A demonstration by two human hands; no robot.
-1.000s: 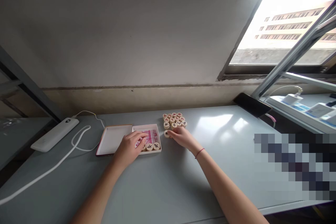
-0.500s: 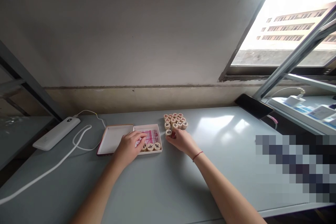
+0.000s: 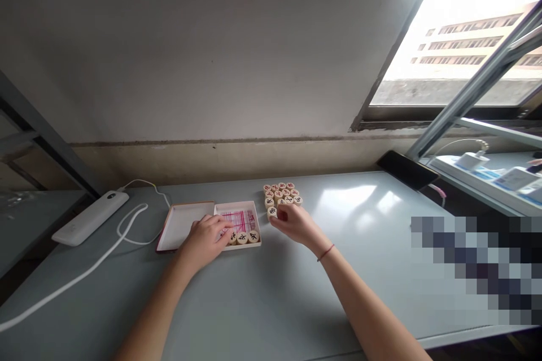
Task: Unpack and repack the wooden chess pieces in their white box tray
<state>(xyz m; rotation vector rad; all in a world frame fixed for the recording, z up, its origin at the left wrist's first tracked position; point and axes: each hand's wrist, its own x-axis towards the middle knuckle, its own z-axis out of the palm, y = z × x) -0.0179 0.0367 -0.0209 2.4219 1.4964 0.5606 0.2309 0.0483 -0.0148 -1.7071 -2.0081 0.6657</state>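
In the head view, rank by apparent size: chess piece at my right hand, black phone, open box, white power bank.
1. Open box, lid included
2. White power bank
3. Black phone
4. Chess piece at right hand

White power bank (image 3: 91,219) lay beside a looped cable (image 3: 95,262) | dark phone (image 3: 406,170) leaned near window (image 3: 457,39)
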